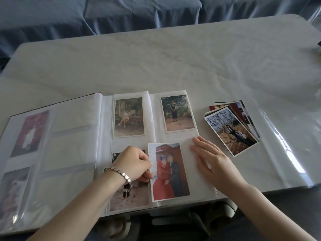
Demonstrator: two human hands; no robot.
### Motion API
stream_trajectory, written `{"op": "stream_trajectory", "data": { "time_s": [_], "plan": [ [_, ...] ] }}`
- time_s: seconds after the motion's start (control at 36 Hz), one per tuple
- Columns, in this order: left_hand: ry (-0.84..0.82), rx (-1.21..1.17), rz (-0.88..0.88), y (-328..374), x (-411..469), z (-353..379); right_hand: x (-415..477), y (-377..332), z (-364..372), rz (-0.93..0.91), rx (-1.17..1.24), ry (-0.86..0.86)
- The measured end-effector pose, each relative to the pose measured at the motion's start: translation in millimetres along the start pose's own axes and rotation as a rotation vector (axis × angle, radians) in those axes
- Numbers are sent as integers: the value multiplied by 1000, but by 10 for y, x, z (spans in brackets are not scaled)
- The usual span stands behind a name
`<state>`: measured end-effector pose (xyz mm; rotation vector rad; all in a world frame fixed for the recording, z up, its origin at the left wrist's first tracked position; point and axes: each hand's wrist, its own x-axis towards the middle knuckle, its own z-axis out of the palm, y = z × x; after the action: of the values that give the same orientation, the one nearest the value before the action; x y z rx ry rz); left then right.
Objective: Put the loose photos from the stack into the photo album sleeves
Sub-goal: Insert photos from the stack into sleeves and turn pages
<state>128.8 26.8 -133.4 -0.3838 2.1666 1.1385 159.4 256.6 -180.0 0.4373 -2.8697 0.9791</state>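
In the head view, a photo of a couple in red is seen at lower centre of the frame, lying over the lower sleeve on the right-hand page of the open album. Its left edge is pinched between the thumb and curled fingers of the left hand; whether any of it is already under the plastic cannot be told. The right hand is laid flat, fingers straight, on the page just right of the photo, holding nothing. The stack of loose prints is fanned on the table right of centre. The photo is judged light, thin, bendable and easily creased or smudged; it is best taken by its edges, with the slick sleeve film pinned down.
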Motion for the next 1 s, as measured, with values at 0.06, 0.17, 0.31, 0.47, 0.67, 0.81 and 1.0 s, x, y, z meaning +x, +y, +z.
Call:
{"op": "stream_trajectory", "data": {
  "time_s": [0.06, 0.17, 0.31, 0.47, 0.67, 0.81, 1.0],
  "plan": [
    [-7, -64, -5, 31, 1, 39, 3, 4, -20, 9, -4, -28],
    [-65, -25, 32, 77, -6, 154, 11, 24, -66, 41, 8, -111],
    [-91, 168, 85, 114, 17, 252, 26, 17, -104, 49, 17, -149],
    [-93, 204, 103, 189, 25, 327, 46, 25, -106, 72, 58, -132],
    [-22, 148, 169, 184, 28, 417, 43, 44, -104, 74, 51, -112],
    [26, 71, 136, 150, 3, 422, 214, 21, -171, 82, -43, -164],
    [24, 136, 130, 127, -40, 379, 636, 69, -284, 127, -124, -329]
  ]
}}
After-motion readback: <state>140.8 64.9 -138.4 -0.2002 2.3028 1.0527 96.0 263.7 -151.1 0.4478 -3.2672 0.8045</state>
